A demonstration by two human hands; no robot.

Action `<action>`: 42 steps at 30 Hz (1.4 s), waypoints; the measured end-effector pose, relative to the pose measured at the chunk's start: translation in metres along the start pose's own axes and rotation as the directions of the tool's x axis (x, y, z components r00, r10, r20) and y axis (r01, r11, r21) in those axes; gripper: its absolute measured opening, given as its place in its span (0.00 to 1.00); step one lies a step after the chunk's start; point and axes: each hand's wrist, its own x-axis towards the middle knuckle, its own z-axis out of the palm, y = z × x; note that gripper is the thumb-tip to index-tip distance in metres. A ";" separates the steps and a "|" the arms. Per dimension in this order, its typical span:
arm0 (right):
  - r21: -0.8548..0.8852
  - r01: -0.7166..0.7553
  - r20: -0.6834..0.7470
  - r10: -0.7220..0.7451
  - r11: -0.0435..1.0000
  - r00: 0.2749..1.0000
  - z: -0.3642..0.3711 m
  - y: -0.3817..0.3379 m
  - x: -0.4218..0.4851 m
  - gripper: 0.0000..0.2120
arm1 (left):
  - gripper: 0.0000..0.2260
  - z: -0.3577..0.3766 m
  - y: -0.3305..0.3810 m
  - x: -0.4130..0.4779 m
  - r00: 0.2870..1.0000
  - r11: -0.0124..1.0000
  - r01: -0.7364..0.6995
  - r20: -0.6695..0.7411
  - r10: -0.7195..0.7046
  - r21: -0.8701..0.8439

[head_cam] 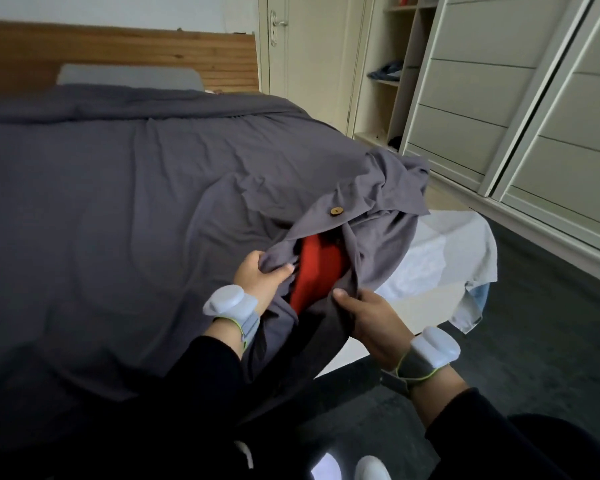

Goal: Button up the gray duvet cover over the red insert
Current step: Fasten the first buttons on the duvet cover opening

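Note:
The gray duvet cover lies spread over the bed, its open edge bunched at the near right corner. Through the gap in that edge the red insert shows. A round wooden button sits fastened on the flap just above the gap. My left hand pinches the upper gray flap on the left side of the opening. My right hand grips the lower gray flap on the right side, thumb on top. Both wrists carry white sensor bands.
A white sheet covers the mattress corner to the right. A wooden headboard and a gray pillow stand at the far end. Wardrobe drawers and open shelves line the right wall. Dark floor runs between.

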 end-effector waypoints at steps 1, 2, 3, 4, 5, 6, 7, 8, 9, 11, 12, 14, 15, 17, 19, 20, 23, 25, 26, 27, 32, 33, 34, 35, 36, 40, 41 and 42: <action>-0.003 0.032 0.014 -0.032 0.999 0.999 0.003 -0.004 0.000 0.16 | 0.09 -0.002 0.001 -0.001 1.000 1.000 -0.007 -0.003 0.007 0.031; 0.007 0.074 0.034 -0.074 0.997 0.997 0.006 -0.009 0.000 0.16 | 0.11 -0.004 0.001 -0.001 1.000 0.999 -0.009 -0.003 0.009 0.036; 0.025 0.127 0.057 -0.128 0.992 0.990 0.008 -0.016 -0.001 0.15 | 0.14 -0.005 0.006 -0.002 1.000 1.000 -0.010 0.007 0.010 0.018; 0.057 0.175 0.093 -0.180 0.983 0.979 0.013 -0.023 -0.001 0.13 | 0.17 -0.007 0.008 -0.002 1.000 1.000 -0.006 0.015 0.006 -0.016; 0.091 0.211 0.123 -0.221 0.973 0.968 0.016 -0.030 -0.001 0.13 | 0.20 -0.009 0.011 -0.004 1.000 0.998 -0.003 0.030 0.005 -0.064; 0.110 0.227 0.141 -0.242 0.968 0.960 0.021 -0.033 0.002 0.13 | 0.22 -0.013 0.010 -0.003 0.999 0.992 0.001 0.045 0.005 -0.125; 0.099 0.223 0.141 -0.236 0.970 0.962 0.025 -0.033 0.008 0.13 | 0.22 -0.016 0.009 -0.003 0.997 0.981 0.020 0.072 -0.006 -0.192; 0.063 0.208 0.116 -0.214 0.976 0.970 0.030 -0.029 0.014 0.14 | 0.21 -0.020 0.005 -0.001 0.992 0.965 0.065 0.122 -0.035 -0.256; 0.020 0.179 0.078 -0.180 0.984 0.981 0.033 -0.023 0.021 0.16 | 0.20 -0.024 0.003 -0.002 0.978 0.944 0.127 0.195 -0.069 -0.305; -0.067 0.098 0.015 -0.098 0.993 0.995 0.038 -0.007 0.032 0.17 | 0.13 -0.029 -0.002 -0.002 0.923 0.880 0.294 0.351 -0.160 -0.373; -0.092 0.080 -0.004 -0.081 0.993 0.997 0.037 -0.001 0.033 0.16 | 0.10 -0.030 -0.004 -0.005 0.881 0.818 0.405 0.412 -0.232 -0.408; -0.111 0.072 -0.011 -0.073 0.991 0.997 0.039 0.003 0.037 0.14 | 0.07 -0.035 -0.009 -0.007 0.809 0.664 0.569 0.478 -0.344 -0.486; -0.110 0.074 -0.010 -0.075 0.991 0.997 0.039 0.003 0.038 0.13 | 0.08 -0.038 -0.010 -0.008 0.784 0.601 0.609 0.507 -0.358 -0.517; -0.098 0.077 0.000 -0.078 0.992 0.997 0.039 0.001 0.037 0.13 | 0.09 -0.042 -0.012 -0.009 0.759 0.511 0.646 0.548 -0.353 -0.567; -0.061 0.086 -0.004 -0.087 0.994 0.996 0.037 -0.002 0.035 0.13 | 0.09 -0.043 -0.015 -0.006 0.762 0.443 0.648 0.546 -0.349 -0.620; -0.034 0.092 -0.003 -0.092 0.995 0.996 0.037 -0.005 0.033 0.14 | 0.06 -0.042 -0.017 -0.004 0.773 0.419 0.634 0.531 -0.347 -0.650; 0.046 0.103 0.022 -0.104 0.994 0.994 0.034 -0.015 0.025 0.14 | 0.09 -0.036 -0.015 -0.002 0.844 0.393 0.533 0.442 -0.303 -0.749; 0.072 0.126 0.055 -0.130 0.989 0.990 0.033 -0.021 0.022 0.11 | 0.13 -0.033 -0.010 0.002 0.909 0.423 0.415 0.349 -0.228 -0.805; 0.083 0.140 0.075 -0.146 0.987 0.986 0.032 -0.024 0.020 0.09 | 0.14 -0.032 -0.007 0.004 0.933 0.427 0.357 0.301 -0.195 -0.831; 0.092 0.151 0.089 -0.159 0.984 0.983 0.032 -0.026 0.019 0.06 | 0.14 -0.033 -0.004 0.006 0.947 0.418 0.317 0.263 -0.183 -0.851; 0.145 0.196 0.113 -0.213 0.970 0.971 0.035 -0.030 0.016 0.08 | 0.11 -0.042 -0.002 0.012 0.953 0.334 0.297 0.257 -0.160 -0.895; 0.158 0.209 0.123 -0.229 0.965 0.966 0.036 -0.032 0.016 0.09 | 0.09 -0.041 -0.001 0.010 0.944 0.331 0.327 0.287 -0.164 -0.885; 0.172 0.224 0.136 -0.248 0.959 0.959 0.038 -0.033 0.015 0.10 | 0.09 -0.040 0.000 0.005 0.929 0.344 0.368 0.326 -0.175 -0.864; 0.187 0.237 0.147 -0.266 0.953 0.953 0.040 -0.034 0.014 0.11 | 0.12 -0.038 0.000 0.001 0.909 0.356 0.417 0.373 -0.188 -0.836; 0.197 0.245 0.155 -0.277 0.949 0.948 0.041 -0.035 0.014 0.11 | 0.17 -0.035 -0.001 -0.002 0.883 0.367 0.469 0.424 -0.202 -0.803; 0.079 0.172 0.142 -0.182 0.982 0.973 0.047 -0.020 0.016 0.10 | 0.08 -0.020 -0.011 -0.016 0.793 0.421 0.608 0.542 -0.278 -0.673; 0.042 0.145 0.119 -0.150 0.988 0.982 0.048 -0.015 0.016 0.09 | 0.10 -0.017 -0.014 -0.017 0.773 0.428 0.632 0.559 -0.299 -0.646; 0.016 0.125 0.098 -0.126 0.992 0.987 0.048 -0.010 0.016 0.08 | 0.10 -0.015 -0.016 -0.017 0.760 0.428 0.648 0.572 -0.309 -0.631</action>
